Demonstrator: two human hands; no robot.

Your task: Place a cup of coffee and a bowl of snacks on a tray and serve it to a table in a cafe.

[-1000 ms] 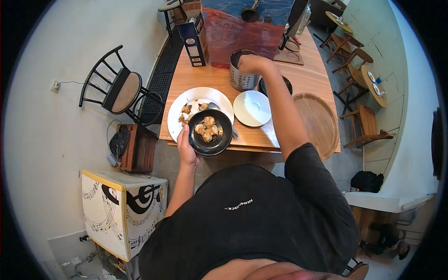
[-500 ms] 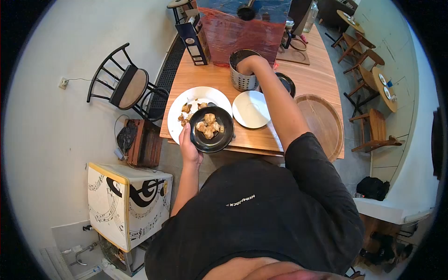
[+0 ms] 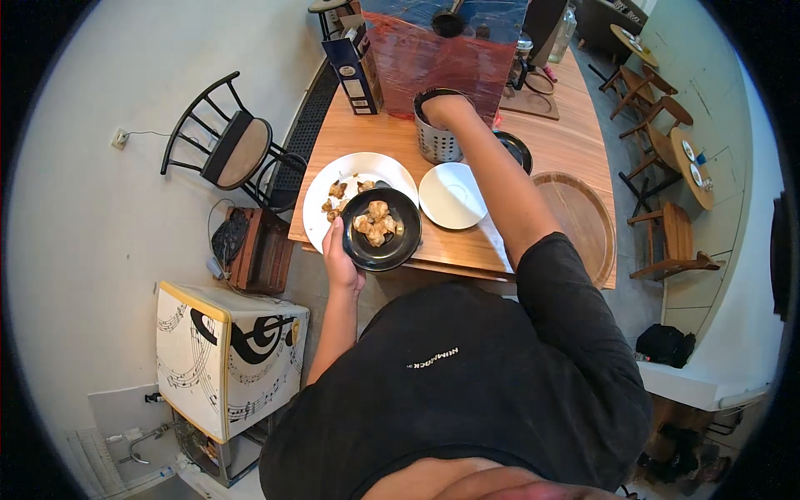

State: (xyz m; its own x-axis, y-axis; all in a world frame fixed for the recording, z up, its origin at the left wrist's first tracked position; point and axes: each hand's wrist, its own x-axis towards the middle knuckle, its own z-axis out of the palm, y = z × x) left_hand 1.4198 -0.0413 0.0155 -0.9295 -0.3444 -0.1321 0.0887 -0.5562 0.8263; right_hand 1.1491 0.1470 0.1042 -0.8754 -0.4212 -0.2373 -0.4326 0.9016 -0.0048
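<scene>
My left hand [image 3: 342,265] grips the near left rim of a small black bowl [image 3: 399,252], its thumb over the edge. Several browned, lumpy pieces of food [image 3: 377,223] lie in the bowl. Beneath and behind it, a large white plate [image 3: 313,200] carries more such pieces, and the bowl overhangs its right side. My right hand [image 3: 446,112] reaches down into a perforated metal holder [image 3: 437,145] at the back of the table; its fingers are hidden inside. A smaller white plate [image 3: 452,198] sits between the bowl and my right forearm.
A round wooden tray [image 3: 575,218] lies at the table's right, near a black dish [image 3: 518,153] partly behind my forearm. A dark blue box [image 3: 357,79] and a plastic-wrapped red and blue panel [image 3: 433,58] stand at the back. A black chair [image 3: 242,150] is off to the left.
My right hand stays in the metal holder, slightly deeper or shifted. The bowl in my left hand is held nearly still; the whole view has moved a little.
</scene>
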